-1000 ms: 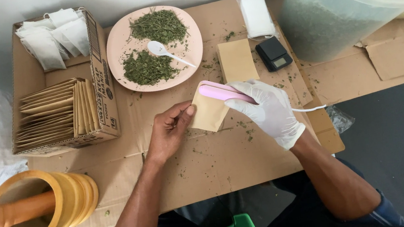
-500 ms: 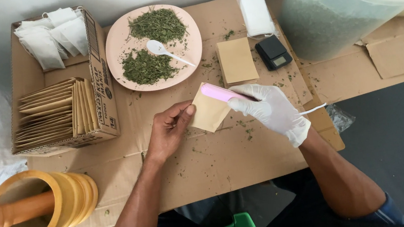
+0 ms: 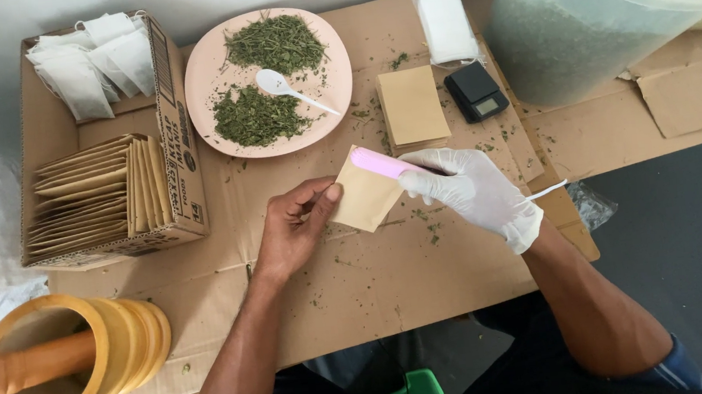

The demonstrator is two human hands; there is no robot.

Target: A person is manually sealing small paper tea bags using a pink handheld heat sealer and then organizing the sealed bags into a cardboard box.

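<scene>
Brown kraft pouch (image 3: 364,200) sits mid-table between my two hands, lifted a bit off the cardboard sheet (image 3: 377,281) covering the table. My left hand (image 3: 292,229), bare, pinches the pouch's left edge w/ thumb and fingertips pressed together on it. My right hand (image 3: 472,193), in a white glove, is curled round a pink tool (image 3: 382,164), fingers closed on its handle, the pink end lying across the pouch's top edge; can't tell what kind of tool it is. Just beyond the pouch there's a stack of the same brown pouches (image 3: 413,105), w/ a small black pocket scale (image 3: 476,92) right beside it and a packet of white sheets (image 3: 447,26) behind. Pink plate (image 3: 200,82) further back holds two heaps of dried green herb (image 3: 256,116) and a white spoon (image 3: 292,88) between them. Cardboard box (image 3: 175,137) on the left has more brown pouches filed upright in front, white filter bags (image 3: 89,64) at the back. Big translucent bucket (image 3: 577,34) top right, full of the same green herb. Wooden mortar (image 3: 73,361) w/ pestle (image 3: 13,371) lies near my left elbow. Herb crumbs are scattered over the cardboard.
</scene>
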